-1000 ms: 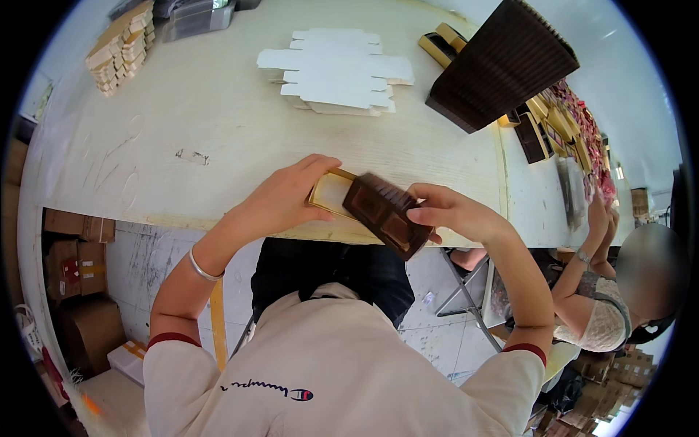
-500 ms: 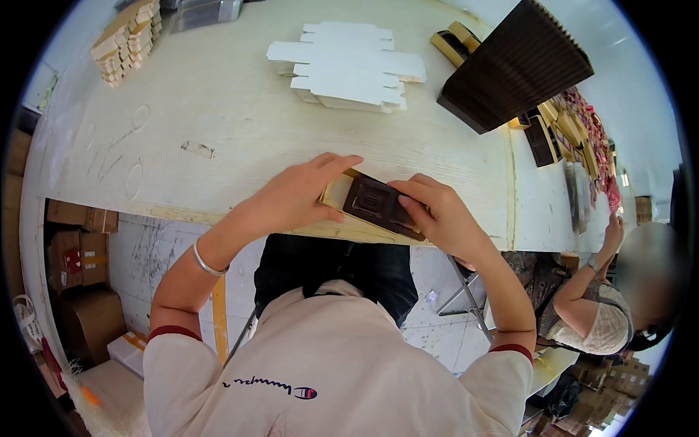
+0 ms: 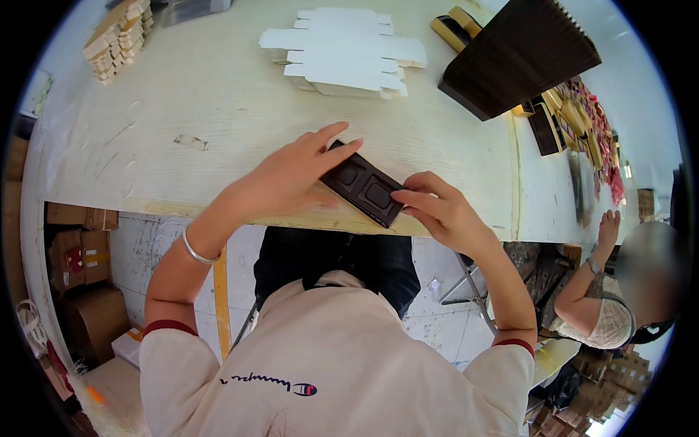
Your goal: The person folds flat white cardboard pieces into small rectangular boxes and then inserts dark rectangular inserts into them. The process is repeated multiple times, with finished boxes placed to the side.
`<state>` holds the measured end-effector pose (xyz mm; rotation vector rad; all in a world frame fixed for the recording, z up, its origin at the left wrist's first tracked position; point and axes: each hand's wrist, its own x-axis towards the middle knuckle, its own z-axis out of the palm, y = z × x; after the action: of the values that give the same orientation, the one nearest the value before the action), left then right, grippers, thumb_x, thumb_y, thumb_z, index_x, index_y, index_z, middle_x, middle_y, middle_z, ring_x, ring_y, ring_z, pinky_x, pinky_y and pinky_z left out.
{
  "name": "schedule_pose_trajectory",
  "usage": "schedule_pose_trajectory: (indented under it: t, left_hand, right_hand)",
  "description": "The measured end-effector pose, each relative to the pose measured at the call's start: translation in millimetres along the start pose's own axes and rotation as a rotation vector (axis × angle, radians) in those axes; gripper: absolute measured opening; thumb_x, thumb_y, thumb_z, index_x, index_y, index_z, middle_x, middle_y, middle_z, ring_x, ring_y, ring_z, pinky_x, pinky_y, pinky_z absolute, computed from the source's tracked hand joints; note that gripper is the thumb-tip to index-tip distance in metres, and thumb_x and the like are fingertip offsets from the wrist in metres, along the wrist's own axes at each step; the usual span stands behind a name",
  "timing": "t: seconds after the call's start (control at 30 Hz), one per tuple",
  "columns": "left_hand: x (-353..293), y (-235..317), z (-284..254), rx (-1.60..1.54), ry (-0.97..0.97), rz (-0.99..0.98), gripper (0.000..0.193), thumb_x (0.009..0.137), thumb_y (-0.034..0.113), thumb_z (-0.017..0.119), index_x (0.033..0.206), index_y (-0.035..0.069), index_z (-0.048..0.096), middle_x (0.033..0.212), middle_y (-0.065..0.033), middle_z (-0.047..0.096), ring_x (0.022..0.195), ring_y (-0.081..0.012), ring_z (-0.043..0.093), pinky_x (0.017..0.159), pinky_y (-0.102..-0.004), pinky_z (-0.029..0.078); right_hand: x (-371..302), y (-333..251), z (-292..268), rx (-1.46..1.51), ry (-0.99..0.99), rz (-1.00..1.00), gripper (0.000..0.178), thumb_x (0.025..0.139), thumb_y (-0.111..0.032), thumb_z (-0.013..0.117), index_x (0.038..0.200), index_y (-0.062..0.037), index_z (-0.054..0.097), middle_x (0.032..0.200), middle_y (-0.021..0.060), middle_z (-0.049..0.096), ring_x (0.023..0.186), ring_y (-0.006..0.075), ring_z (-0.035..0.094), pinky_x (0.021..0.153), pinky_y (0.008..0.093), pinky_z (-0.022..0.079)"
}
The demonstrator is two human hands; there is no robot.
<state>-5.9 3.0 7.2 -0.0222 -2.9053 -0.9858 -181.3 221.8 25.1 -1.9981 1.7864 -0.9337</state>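
The person's left hand point(image 3: 295, 175) is open, fingers spread, with its fingertips at the far left end of a dark brown insert tray point(image 3: 362, 183) with 2 squarish recesses. The right hand point(image 3: 440, 211) has bent fingers touching the tray's right end; whether they grip it or only press cannot be told. The tray lies slanted between the hands, near the front edge of the counter point(image 3: 240, 102). Beyond it sits a pile of flat white carton blanks point(image 3: 342, 51); to the right leans a tall dark brown stack of ribbed trays point(image 3: 520, 58), with gold boxes point(image 3: 579, 124) past it. Farther right, a co-worker's hand point(image 3: 609, 227) is raised beside the counter.
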Motion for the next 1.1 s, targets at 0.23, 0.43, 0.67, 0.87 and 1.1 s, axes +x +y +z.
schedule_pose_trajectory:
  t: [0.23, 0.43, 0.67, 0.87, 1.1]
  left_hand:
    - [3.9, 30.8, 29.7, 0.202, 0.150, -0.042, 0.098, 0.064, 0.051, 0.077, 0.144, 0.011, 0.037, 0.149, -0.0209, 0.027, 0.134, -0.0471, 0.026, 0.108, -0.0515, 0.031]
    - [5.6, 32.2, 21.6, 0.260, 0.076, -0.006, 0.079, 0.070, 0.040, 0.074, 0.140, 0.017, 0.044, 0.150, -0.0218, 0.024, 0.133, -0.0475, 0.024, 0.107, -0.0533, 0.029]
    - [1.8, 29.4, 34.6, 0.292, 0.112, -0.034, 0.059, 0.085, 0.026, 0.060, 0.141, 0.017, 0.043, 0.152, -0.0210, 0.020, 0.136, -0.0462, 0.019, 0.109, -0.0549, 0.024]
    - [-2.8, 33.8, 33.9, 0.208, 0.119, -0.141, 0.058, 0.087, 0.026, 0.061, 0.140, 0.014, 0.044, 0.150, -0.0179, 0.026, 0.135, -0.0427, 0.024, 0.109, -0.0492, 0.025]
    - [-12.7, 15.4, -7.6, -0.002, 0.534, -0.133, 0.050, 0.081, 0.018, 0.070, 0.127, 0.006, 0.054, 0.134, -0.0147, 0.049, 0.122, -0.0325, 0.045, 0.101, -0.0396, 0.038]
  right_hand:
    - [14.9, 3.6, 9.8, -0.239, -0.049, -0.161, 0.026, 0.074, -0.005, 0.071, 0.099, -0.0027, 0.062, 0.078, 0.0097, 0.056, 0.069, 0.0287, 0.057, 0.058, 0.0360, 0.046]
    - [17.7, 6.1, 9.1, -0.097, -0.143, -0.069, 0.027, 0.076, -0.009, 0.072, 0.100, -0.0026, 0.062, 0.085, 0.0113, 0.056, 0.074, 0.0285, 0.057, 0.063, 0.0361, 0.048]
    - [3.4, 4.1, 43.0, 0.094, 0.107, 0.136, 0.034, 0.074, -0.018, 0.075, 0.102, -0.0043, 0.061, 0.108, 0.0139, 0.053, 0.086, 0.0298, 0.058, 0.074, 0.0371, 0.048]
    - [11.3, -27.1, 75.8, -0.282, 0.314, 0.147, 0.047, 0.070, -0.020, 0.077, 0.106, 0.0005, 0.053, 0.122, 0.0222, 0.049, 0.105, 0.0374, 0.052, 0.090, 0.0458, 0.041]
    - [-45.8, -35.3, -1.8, -0.290, 0.281, 0.447, 0.049, 0.066, -0.006, 0.068, 0.113, -0.0062, 0.056, 0.129, 0.0199, 0.050, 0.115, 0.0384, 0.049, 0.094, 0.0457, 0.040]
